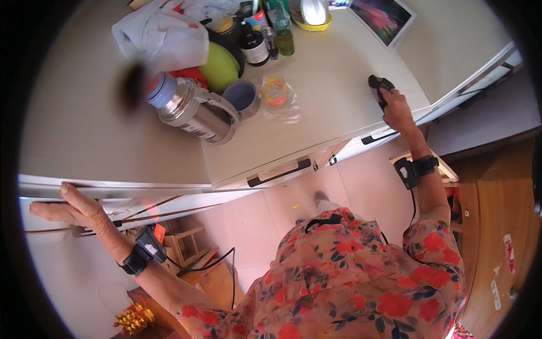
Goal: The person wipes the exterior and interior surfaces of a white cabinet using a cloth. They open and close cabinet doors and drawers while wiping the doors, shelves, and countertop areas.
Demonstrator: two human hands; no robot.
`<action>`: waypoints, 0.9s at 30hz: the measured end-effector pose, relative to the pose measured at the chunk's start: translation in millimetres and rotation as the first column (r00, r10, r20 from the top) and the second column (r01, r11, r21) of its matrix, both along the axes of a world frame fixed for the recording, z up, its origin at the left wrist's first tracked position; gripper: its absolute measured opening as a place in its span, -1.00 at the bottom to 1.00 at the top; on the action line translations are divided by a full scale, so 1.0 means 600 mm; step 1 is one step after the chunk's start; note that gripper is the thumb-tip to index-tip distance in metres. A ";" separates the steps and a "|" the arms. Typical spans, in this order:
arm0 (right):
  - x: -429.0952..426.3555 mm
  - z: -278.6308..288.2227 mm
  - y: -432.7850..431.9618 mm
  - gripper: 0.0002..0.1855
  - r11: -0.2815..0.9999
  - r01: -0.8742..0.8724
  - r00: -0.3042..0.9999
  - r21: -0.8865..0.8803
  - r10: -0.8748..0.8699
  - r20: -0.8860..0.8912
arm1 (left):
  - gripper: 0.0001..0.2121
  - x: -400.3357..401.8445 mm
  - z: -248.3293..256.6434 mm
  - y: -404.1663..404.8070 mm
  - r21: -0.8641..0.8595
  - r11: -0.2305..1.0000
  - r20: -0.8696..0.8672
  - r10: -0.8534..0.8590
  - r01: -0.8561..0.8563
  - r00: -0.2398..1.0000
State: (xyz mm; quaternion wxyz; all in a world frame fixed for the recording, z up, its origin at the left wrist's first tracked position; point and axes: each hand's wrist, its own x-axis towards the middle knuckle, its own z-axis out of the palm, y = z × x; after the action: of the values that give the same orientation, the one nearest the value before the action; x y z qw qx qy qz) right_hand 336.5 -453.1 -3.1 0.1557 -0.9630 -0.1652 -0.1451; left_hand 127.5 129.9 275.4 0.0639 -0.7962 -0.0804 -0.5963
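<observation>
My right hand grips a small dark object over the right part of the pale cabinet top; its exact kind cannot be told. At the far left, my left hand has its fingers apart and holds nothing. It lies at the metal-trimmed front edge of the cabinet. Between the hands, a stainless-steel vacuum flask with a bluish cap and a grey handle stands on the top. Beside it are a grey-blue cup and a clear patterned cup on crumpled clear plastic.
Behind the flask are a white plastic bag, a green rounded object, a dark pump bottle and a green glass bottle. A framed picture lies back right. Below, black drawer handles jut out; wooden furniture stands at right.
</observation>
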 end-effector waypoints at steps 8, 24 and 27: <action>0.015 -0.063 0.122 -0.44 0.935 -0.351 0.930 -0.050 0.342 -0.137 | -0.19 0.005 0.001 -0.013 -0.030 0.998 0.034 -0.061 0.062 0.998; 0.159 -0.052 0.319 -0.48 0.874 -0.281 0.959 -0.396 0.242 -0.147 | -0.15 0.003 0.002 -0.004 0.018 0.999 0.040 -0.045 0.044 0.998; 0.047 -0.062 0.284 -0.47 0.896 -0.357 0.934 -0.265 0.342 -0.101 | -0.16 0.004 0.005 -0.005 0.065 0.998 0.075 0.008 -0.013 0.997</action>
State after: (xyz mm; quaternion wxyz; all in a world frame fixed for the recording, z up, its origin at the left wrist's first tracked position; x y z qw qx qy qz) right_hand 365.0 -282.5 -40.5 0.0462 -0.9333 -0.3501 -0.0651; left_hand 130.1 126.8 278.5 0.0900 -0.7704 -0.0676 -0.6275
